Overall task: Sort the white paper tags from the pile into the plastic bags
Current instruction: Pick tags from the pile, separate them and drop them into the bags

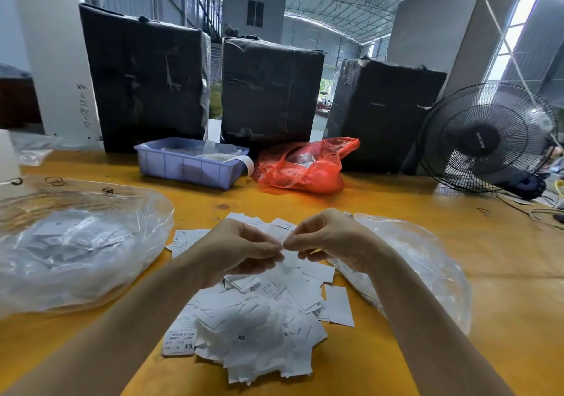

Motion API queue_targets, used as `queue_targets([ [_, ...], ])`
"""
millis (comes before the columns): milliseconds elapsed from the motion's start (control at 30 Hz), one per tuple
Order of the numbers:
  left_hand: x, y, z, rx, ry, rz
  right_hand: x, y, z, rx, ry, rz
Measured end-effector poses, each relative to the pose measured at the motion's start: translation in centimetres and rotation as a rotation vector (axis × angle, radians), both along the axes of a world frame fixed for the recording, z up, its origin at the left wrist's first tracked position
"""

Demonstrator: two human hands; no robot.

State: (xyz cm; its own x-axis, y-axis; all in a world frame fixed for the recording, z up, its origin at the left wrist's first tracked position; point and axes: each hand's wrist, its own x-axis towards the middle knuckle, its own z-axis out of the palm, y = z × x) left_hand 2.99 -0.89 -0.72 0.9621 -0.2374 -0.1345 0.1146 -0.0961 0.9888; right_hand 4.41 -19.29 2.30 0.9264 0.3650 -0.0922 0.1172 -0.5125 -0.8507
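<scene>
The loose heap of small white printed paper tags (253,313) lies on the yellow wooden table (503,261), directly in front of the person, probably so both hands reach it equally. Just above the heap's far edge, the left hand (244,250) and right hand (323,243) meet fingertip to fingertip, each pinching what looks like one tag between them, likely to peel it apart or read its size; the tag itself is too blurred to confirm. A crumpled clear plastic bag (76,252) holding tags sits left of the heap, and another clear plastic bag (427,261) sits right, presumably one per size.
</scene>
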Motion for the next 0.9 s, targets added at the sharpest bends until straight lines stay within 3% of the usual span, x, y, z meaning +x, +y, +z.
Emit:
queue_targets([
  [133,0.2,-0.1,-0.5,0.032,-0.11,0.069,0.2,0.3,-0.5,0.095,0.003,-0.062],
  [300,0.7,0.1,-0.5,-0.083,-0.191,0.24,0.4,0.9,-1.2,0.174,0.154,-0.016],
  [533,1.0,0.1,-0.6,-0.238,-0.18,0.328,0.5,2.1,-2.2,0.307,0.223,-0.023],
  [733,0.9,0.4,-0.3,-0.134,-0.128,0.252,0.5,2.5,-2.3,0.477,0.038,-0.209],
  [900,0.7,1.5,0.1,0.143,-0.166,0.036,-0.2,4.0,-2.7,0.173,-0.358,-0.096],
])
